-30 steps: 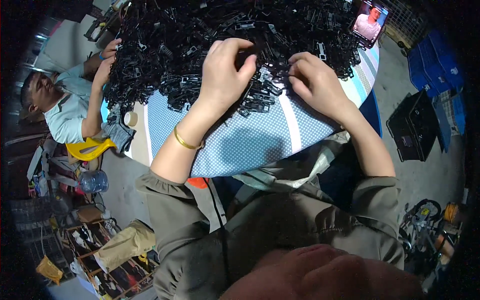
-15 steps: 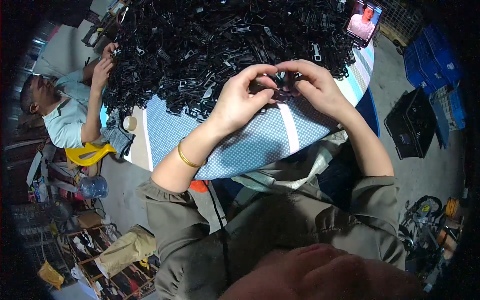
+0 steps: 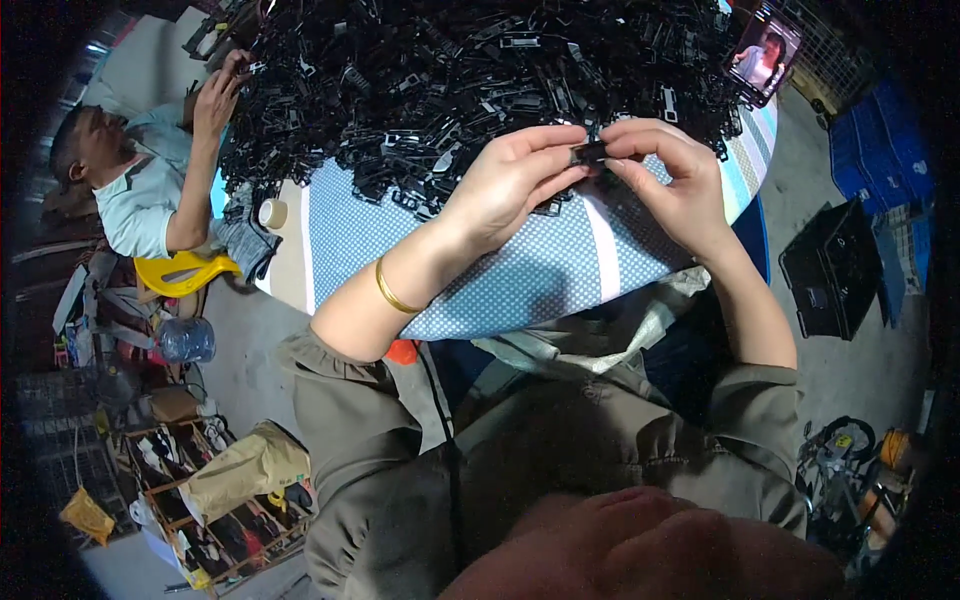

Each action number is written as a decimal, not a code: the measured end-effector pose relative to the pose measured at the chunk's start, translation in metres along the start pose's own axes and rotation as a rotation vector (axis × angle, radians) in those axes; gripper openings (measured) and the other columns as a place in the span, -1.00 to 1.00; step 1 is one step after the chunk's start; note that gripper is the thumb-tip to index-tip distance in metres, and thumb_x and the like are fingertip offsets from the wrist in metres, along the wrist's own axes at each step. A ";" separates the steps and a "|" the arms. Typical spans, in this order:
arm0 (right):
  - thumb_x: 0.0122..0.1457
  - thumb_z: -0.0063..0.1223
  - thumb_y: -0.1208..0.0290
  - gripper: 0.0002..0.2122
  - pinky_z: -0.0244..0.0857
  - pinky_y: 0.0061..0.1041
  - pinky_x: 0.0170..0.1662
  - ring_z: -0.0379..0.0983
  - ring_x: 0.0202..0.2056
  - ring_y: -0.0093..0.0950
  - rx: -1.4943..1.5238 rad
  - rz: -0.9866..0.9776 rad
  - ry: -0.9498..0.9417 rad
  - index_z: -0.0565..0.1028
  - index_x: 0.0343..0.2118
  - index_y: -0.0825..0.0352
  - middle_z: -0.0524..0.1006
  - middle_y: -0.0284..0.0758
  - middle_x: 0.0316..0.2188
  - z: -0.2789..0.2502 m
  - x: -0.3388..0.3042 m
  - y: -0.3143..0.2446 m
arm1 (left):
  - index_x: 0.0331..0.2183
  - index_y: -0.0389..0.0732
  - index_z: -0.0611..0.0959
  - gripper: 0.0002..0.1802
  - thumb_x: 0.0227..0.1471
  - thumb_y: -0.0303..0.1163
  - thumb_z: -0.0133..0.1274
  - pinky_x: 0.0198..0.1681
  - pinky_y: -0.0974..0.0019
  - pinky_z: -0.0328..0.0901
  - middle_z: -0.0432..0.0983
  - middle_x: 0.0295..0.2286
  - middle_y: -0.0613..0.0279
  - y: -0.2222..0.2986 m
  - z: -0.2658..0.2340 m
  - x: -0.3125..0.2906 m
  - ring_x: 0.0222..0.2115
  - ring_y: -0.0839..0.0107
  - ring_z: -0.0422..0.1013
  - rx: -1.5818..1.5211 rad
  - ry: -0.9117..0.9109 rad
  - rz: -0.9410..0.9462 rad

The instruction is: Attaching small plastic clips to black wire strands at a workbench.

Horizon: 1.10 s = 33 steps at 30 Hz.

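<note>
Between my two hands is a small black part [image 3: 590,153], held above the near edge of the heap. My left hand [image 3: 520,180] pinches its left end with thumb and fingers, a gold bangle on that wrist. My right hand [image 3: 670,170] grips the right end between thumb and forefinger. Fingers cover much of the part, so its exact kind cannot be made out. Behind the hands spreads a large heap of small black parts [image 3: 450,90], many with slots or frames. It lies on a table with a blue patterned cloth [image 3: 500,290].
A phone [image 3: 765,58] stands at the heap's far right. A tape roll [image 3: 272,213] lies at the table's left edge. At the left, a co-worker [image 3: 145,200] reaches to the heap. Blue crates [image 3: 880,150] and a black bin [image 3: 835,270] stand on the right floor.
Both hands' fingers have come closer together around the black part, which now shows more clearly. The view has shifted slightly. The co-worker's hands have moved at the heap's edge.
</note>
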State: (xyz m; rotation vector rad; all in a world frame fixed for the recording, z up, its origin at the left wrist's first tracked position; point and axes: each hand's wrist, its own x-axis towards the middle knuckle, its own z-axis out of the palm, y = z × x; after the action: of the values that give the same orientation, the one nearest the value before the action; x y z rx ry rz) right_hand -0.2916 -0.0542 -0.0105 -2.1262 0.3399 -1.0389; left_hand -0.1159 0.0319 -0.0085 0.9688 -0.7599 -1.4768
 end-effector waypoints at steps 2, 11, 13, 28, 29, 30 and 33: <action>-0.13 0.11 0.65 -0.89 0.30 -0.52 -0.21 0.44 -0.29 -0.41 -0.209 -0.132 0.041 0.50 -0.46 0.41 0.52 -0.22 -0.34 0.001 0.000 0.003 | -0.04 -0.51 0.26 -0.58 0.01 -0.62 -0.19 -0.02 0.37 0.27 0.34 -0.17 -0.01 -0.002 -0.006 0.003 -0.17 0.34 0.36 -0.062 -0.077 -0.051; -0.18 0.14 0.65 -0.83 0.31 -0.50 -0.28 0.44 -0.32 -0.38 -0.301 -0.265 -0.043 0.52 -0.44 0.38 0.53 -0.28 -0.34 -0.004 0.003 0.000 | -0.01 -0.50 0.21 -0.56 0.06 -0.57 -0.15 -0.08 0.38 0.33 0.28 -0.11 -0.05 -0.004 -0.007 0.004 -0.19 0.31 0.38 -0.072 -0.081 -0.031; -0.19 0.14 0.65 -0.83 0.31 -0.50 -0.29 0.43 -0.33 -0.37 -0.294 -0.270 -0.043 0.52 -0.44 0.37 0.53 -0.28 -0.34 -0.004 0.003 0.002 | -0.03 -0.49 0.24 -0.58 0.06 -0.56 -0.15 -0.10 0.38 0.35 0.31 -0.13 -0.04 -0.003 -0.007 0.003 -0.22 0.32 0.40 -0.065 -0.065 -0.034; -0.22 0.13 0.66 -0.76 0.28 -0.49 -0.34 0.40 -0.36 -0.35 -0.413 -0.371 -0.038 0.51 -0.39 0.35 0.52 -0.27 -0.30 -0.004 -0.003 -0.005 | 0.03 -0.42 0.18 -0.51 0.07 -0.50 -0.14 -0.01 0.29 0.29 0.32 -0.13 -0.04 -0.006 -0.005 0.001 -0.14 0.30 0.36 -0.035 -0.184 -0.004; -0.23 0.13 0.66 -0.75 0.28 -0.49 -0.35 0.40 -0.35 -0.35 -0.427 -0.363 -0.045 0.51 -0.38 0.34 0.52 -0.29 -0.30 -0.003 -0.004 -0.005 | 0.04 -0.42 0.17 -0.50 0.07 -0.50 -0.13 -0.02 0.29 0.29 0.32 -0.13 -0.06 -0.007 -0.006 0.001 -0.14 0.29 0.36 -0.015 -0.188 -0.004; -0.23 0.13 0.66 -0.75 0.28 -0.49 -0.35 0.40 -0.35 -0.35 -0.426 -0.363 -0.047 0.51 -0.38 0.34 0.52 -0.29 -0.30 -0.003 -0.005 -0.006 | 0.04 -0.42 0.17 -0.50 0.07 -0.50 -0.13 -0.02 0.29 0.29 0.32 -0.13 -0.06 -0.008 -0.008 0.002 -0.14 0.29 0.36 -0.016 -0.186 -0.003; -0.22 0.13 0.62 -0.73 0.26 -0.46 -0.29 0.39 -0.29 -0.35 -0.559 -0.397 -0.045 0.52 -0.35 0.30 0.52 -0.33 -0.27 -0.002 -0.006 -0.007 | 0.05 -0.41 0.16 -0.48 0.07 -0.50 -0.12 -0.03 0.31 0.31 0.32 -0.13 -0.07 -0.006 -0.010 0.002 -0.15 0.27 0.36 -0.066 -0.231 0.003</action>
State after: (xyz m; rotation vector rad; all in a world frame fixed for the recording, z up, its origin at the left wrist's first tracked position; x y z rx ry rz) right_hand -0.2976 -0.0478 -0.0079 -2.7965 0.2021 -1.2162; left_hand -0.1102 0.0313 -0.0187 0.7552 -0.8714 -1.6189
